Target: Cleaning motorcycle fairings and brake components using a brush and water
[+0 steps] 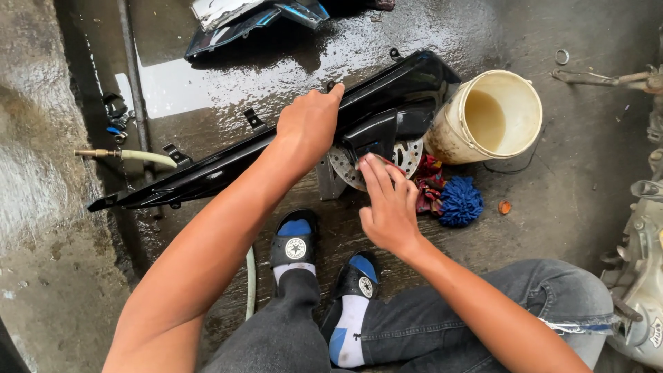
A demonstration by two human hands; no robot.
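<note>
A: Hands first. Left hand (312,119)?

B: Clenched over the top edge of a long black motorcycle side panel (228,162), holding it on edge. Panel runs from 8 o'clock to 1 o'clock across the wet concrete floor (552,179).

A: Right hand (388,207)?

B: Fingers flat and together, pressing a reddish rag (394,166) against the panel's inner face, near frame centre. Not a full grasp, more a press.

A: Behind the rag?

B: Perforated brake disc (409,153), partly hidden by the panel and fingers.

A: Around it?

B: Cream plastic bucket (492,117) tipped on its side at 2 o'clock, mouth toward the camera, just beside the panel's end. Blue microfibre wash mitt (460,202) at 3 o'clock of the right hand, touching a crumpled red cloth (429,190). Hose with brass nozzle (124,155) at 9 o'clock. Another black fairing piece (248,21) at 12 o'clock, well apart.

A: Person?

B: Crouched, grey jeans (483,311), black-and-blue slide sandals (295,242) with white socks, at 6 o'clock. Engine casing (646,276), bare metal, at 4 o'clock, cut by the frame edge.
</note>
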